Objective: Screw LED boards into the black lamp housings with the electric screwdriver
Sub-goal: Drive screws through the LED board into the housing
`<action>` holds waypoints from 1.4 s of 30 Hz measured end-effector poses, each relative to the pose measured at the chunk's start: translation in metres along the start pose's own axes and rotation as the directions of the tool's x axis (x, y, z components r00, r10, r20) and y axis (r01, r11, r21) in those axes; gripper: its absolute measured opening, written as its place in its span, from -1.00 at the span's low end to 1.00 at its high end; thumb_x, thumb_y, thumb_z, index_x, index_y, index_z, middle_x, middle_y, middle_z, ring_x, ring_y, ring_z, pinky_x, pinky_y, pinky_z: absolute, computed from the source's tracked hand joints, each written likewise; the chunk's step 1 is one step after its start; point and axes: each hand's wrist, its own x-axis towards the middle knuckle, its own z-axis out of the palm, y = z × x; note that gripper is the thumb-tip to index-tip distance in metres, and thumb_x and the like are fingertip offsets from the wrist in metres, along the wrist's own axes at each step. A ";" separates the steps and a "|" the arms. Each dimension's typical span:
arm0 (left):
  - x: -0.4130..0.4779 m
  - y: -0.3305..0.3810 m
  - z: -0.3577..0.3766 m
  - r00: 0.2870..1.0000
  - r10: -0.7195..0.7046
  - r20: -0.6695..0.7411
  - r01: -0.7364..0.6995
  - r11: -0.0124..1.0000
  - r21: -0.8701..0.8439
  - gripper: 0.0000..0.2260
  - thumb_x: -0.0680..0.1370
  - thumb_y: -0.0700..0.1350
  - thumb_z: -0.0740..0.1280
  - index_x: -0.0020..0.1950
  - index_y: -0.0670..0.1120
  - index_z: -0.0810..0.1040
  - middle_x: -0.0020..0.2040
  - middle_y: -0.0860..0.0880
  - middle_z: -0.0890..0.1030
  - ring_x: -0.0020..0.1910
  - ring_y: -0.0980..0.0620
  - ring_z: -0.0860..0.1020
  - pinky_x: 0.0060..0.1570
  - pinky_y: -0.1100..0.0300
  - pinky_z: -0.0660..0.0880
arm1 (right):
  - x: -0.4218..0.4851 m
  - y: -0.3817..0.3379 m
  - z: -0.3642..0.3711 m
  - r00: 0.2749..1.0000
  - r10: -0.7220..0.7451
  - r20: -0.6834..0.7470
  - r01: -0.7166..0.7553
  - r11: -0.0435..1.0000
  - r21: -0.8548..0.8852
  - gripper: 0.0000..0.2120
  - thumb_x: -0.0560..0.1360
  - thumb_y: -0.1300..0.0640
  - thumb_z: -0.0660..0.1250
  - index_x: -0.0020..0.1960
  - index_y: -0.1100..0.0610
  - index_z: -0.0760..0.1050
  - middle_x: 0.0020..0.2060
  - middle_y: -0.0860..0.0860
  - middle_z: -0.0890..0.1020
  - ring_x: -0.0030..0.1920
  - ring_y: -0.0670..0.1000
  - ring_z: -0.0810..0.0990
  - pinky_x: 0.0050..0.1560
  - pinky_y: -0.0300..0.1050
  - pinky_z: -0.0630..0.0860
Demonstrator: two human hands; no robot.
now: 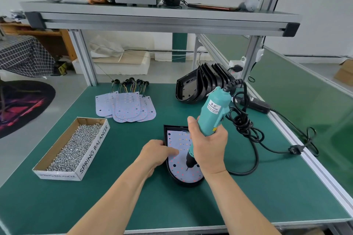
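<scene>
Right hand (208,145) is wrapped round the lower body of the teal screwdriver (214,112), fingers and thumb curled close on it with no gap showing; the tool stands steep, its top leaning away and to the right, so the bit comes down on the board (176,140) near its rounded near end; whether a screw sits under the tip is too small to tell. A low grip like this probably serves to steady the bit and let the arm press along it.

Left hand (156,153) holds nothing; it lies over the left rim of the housing (183,183), fingers fairly straight and reaching onto the board, fingertips (176,151) just beside the bit; judged from that, it pins board and housing so neither turns under the driver.

The board lies flat inside the housing, which rests open side up on the surface (133,196) right in front of the person, between the two forearms.

Supplies are set within reach:
- the box (89,154) of screws (74,149) to the left, near the free hand;
- the loose boards (126,107) fanned out beyond it, their wires trailing away;
- the stacked housings (200,86) on edge at the far right;
- the cord (246,131) coiled to the right, clear of the work.

With many boards and housings waiting, the task looks far from done.
</scene>
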 end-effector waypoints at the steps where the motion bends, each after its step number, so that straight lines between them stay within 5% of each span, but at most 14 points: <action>1: 0.000 0.000 0.000 1.000 0.000 -0.004 0.000 1.000 0.004 -0.50 0.31 -0.03 0.51 0.14 -0.29 0.60 0.14 -0.24 0.66 0.04 -0.21 0.64 0.12 -0.07 0.54 | 0.000 0.000 0.000 1.000 0.007 -0.005 -0.007 1.000 0.002 -0.53 0.39 -0.02 0.43 -0.30 0.30 0.26 -0.52 -0.03 0.33 -0.48 0.01 0.29 -0.43 -0.14 0.30; 5: -0.001 0.001 0.000 1.000 -0.004 -0.017 0.004 1.000 -0.004 -0.53 0.31 -0.03 0.52 0.13 -0.26 0.62 0.11 -0.21 0.67 0.15 -0.23 0.62 0.20 -0.09 0.53 | 0.002 -0.003 -0.004 0.999 0.025 -0.046 -0.024 1.000 0.017 -0.55 0.37 -0.06 0.43 -0.26 0.33 0.37 -0.49 0.03 0.42 -0.44 0.03 0.40 -0.38 -0.10 0.42; 9: -0.001 0.001 -0.001 1.000 -0.009 -0.021 0.009 1.000 -0.002 -0.60 0.36 -0.07 0.53 0.10 -0.26 0.64 0.10 -0.21 0.68 0.14 -0.22 0.62 0.05 0.03 0.54 | 0.000 -0.016 -0.009 0.999 -0.028 -0.017 0.028 0.999 0.021 -0.73 0.41 -0.05 0.45 -0.26 0.12 0.49 -0.46 0.00 0.51 -0.41 0.02 0.48 -0.31 -0.15 0.49; 11: -0.002 0.001 -0.002 1.000 -0.014 -0.025 0.014 1.000 0.001 -0.63 0.38 -0.07 0.54 0.07 -0.27 0.63 0.04 -0.18 0.69 -0.06 -0.17 0.63 -0.11 0.06 0.53 | 0.005 -0.027 -0.009 0.998 -0.054 -0.045 0.056 0.997 0.054 -0.79 0.44 -0.01 0.45 -0.29 0.03 0.49 -0.46 -0.02 0.51 -0.41 0.01 0.49 -0.32 -0.17 0.49; 13: -0.008 0.001 -0.002 0.999 -0.003 -0.051 0.005 1.000 0.029 -0.67 0.39 -0.02 0.55 -0.05 -0.24 0.58 -0.18 -0.13 0.60 -0.31 -0.05 0.43 -0.38 0.17 0.30 | 0.012 -0.035 -0.010 0.991 -0.054 -0.122 0.061 0.997 0.056 -0.80 0.45 0.01 0.45 -0.30 -0.02 0.51 -0.47 -0.04 0.52 -0.42 -0.01 0.51 -0.32 -0.20 0.50; 15: -0.014 -0.001 -0.004 0.996 0.000 -0.094 0.003 1.000 0.028 -0.64 0.41 0.06 0.55 -0.19 -0.13 0.46 -0.33 -0.05 0.44 -0.39 0.00 0.29 -0.44 0.19 0.16 | 0.017 -0.037 -0.012 0.974 -0.018 -0.224 0.034 0.997 0.069 -0.81 0.45 0.02 0.46 -0.28 0.02 0.51 -0.49 -0.04 0.54 -0.44 -0.04 0.53 -0.32 -0.24 0.50; 18: -0.022 -0.004 -0.014 0.989 -0.050 -0.141 0.030 0.990 -0.139 -0.59 0.49 0.16 0.46 -0.25 -0.11 0.40 -0.43 -0.04 0.43 -0.45 0.00 0.29 -0.47 0.22 0.23 | 0.017 -0.034 -0.019 0.934 0.081 -0.348 -0.034 0.990 0.140 -0.72 0.43 -0.02 0.46 -0.23 0.16 0.48 -0.48 -0.03 0.55 -0.45 -0.09 0.53 -0.35 -0.30 0.48; 21: -0.029 -0.011 -0.030 0.982 -0.146 -0.121 0.033 0.756 -0.653 -0.94 0.61 -0.34 0.27 0.06 -0.33 0.48 -0.20 -0.24 0.55 -0.22 -0.10 0.53 -0.16 0.14 0.51 | 0.017 -0.032 -0.028 0.887 0.186 -0.422 -0.101 0.971 0.216 -0.72 0.45 -0.06 0.47 -0.21 0.10 0.46 -0.48 -0.05 0.56 -0.43 -0.10 0.52 -0.36 -0.28 0.47; 23: -0.038 -0.017 -0.041 0.990 -0.144 -0.011 0.058 0.466 -0.883 -0.68 0.54 -0.59 0.04 0.22 -0.39 0.39 0.02 -0.36 0.52 0.09 -0.25 0.54 0.16 0.01 0.50 | 0.017 -0.030 -0.032 0.853 0.259 -0.453 -0.143 0.951 0.274 -0.71 0.48 -0.07 0.47 -0.15 0.09 0.44 -0.47 -0.05 0.56 -0.43 -0.11 0.51 -0.40 -0.30 0.46; 27: -0.054 -0.023 -0.045 0.997 -0.029 0.073 0.078 0.255 -0.964 -0.73 0.61 -0.53 0.04 0.24 -0.39 0.39 0.16 -0.38 0.51 0.20 -0.28 0.53 0.24 0.00 0.50 | 0.014 -0.030 -0.034 0.806 0.370 -0.462 -0.218 0.911 0.350 -0.73 0.50 -0.09 0.46 -0.09 0.04 0.43 -0.45 -0.05 0.57 -0.42 -0.11 0.52 -0.40 -0.29 0.46; 29: -0.055 -0.025 -0.043 0.997 -0.056 0.054 0.065 0.216 -0.974 -0.82 0.63 -0.46 0.13 0.20 -0.42 0.43 0.16 -0.38 0.55 0.17 -0.27 0.60 0.05 0.11 0.64 | 0.011 -0.030 -0.031 0.798 0.413 -0.439 -0.251 0.890 0.381 -0.73 0.50 -0.10 0.46 -0.05 0.02 0.43 -0.44 -0.04 0.57 -0.40 -0.09 0.53 -0.35 -0.21 0.47; 32: -0.057 -0.024 -0.040 0.996 -0.091 0.002 0.024 0.243 -0.970 -0.86 0.60 -0.39 0.28 0.14 -0.41 0.49 0.07 -0.36 0.63 -0.07 -0.15 0.72 -0.30 0.25 0.65 | 0.008 -0.032 -0.028 0.796 0.440 -0.417 -0.269 0.873 0.408 -0.73 0.50 -0.11 0.46 -0.01 0.02 0.44 -0.45 -0.06 0.56 -0.41 -0.08 0.53 -0.38 -0.21 0.46; 36: -0.060 -0.023 -0.037 0.992 -0.118 -0.054 -0.004 0.384 -0.923 -0.93 0.56 -0.31 0.38 -0.03 -0.33 0.55 -0.11 -0.23 0.66 -0.29 0.04 0.71 -0.46 0.38 0.55 | 0.007 -0.035 -0.025 0.798 0.446 -0.405 -0.267 0.865 0.425 -0.75 0.51 -0.07 0.45 -0.02 0.04 0.44 -0.46 -0.08 0.56 -0.41 -0.08 0.52 -0.34 -0.19 0.47; 42: -0.057 -0.028 -0.036 0.990 -0.098 -0.104 -0.055 0.411 -0.910 -0.88 0.56 -0.36 0.36 0.00 -0.45 0.57 0.00 -0.32 0.66 -0.11 -0.13 0.73 -0.26 0.25 0.65 | 0.005 -0.033 -0.024 0.793 0.449 -0.411 -0.270 0.864 0.424 -0.76 0.52 -0.05 0.45 -0.05 0.04 0.43 -0.47 -0.08 0.55 -0.41 -0.08 0.52 -0.29 -0.16 0.47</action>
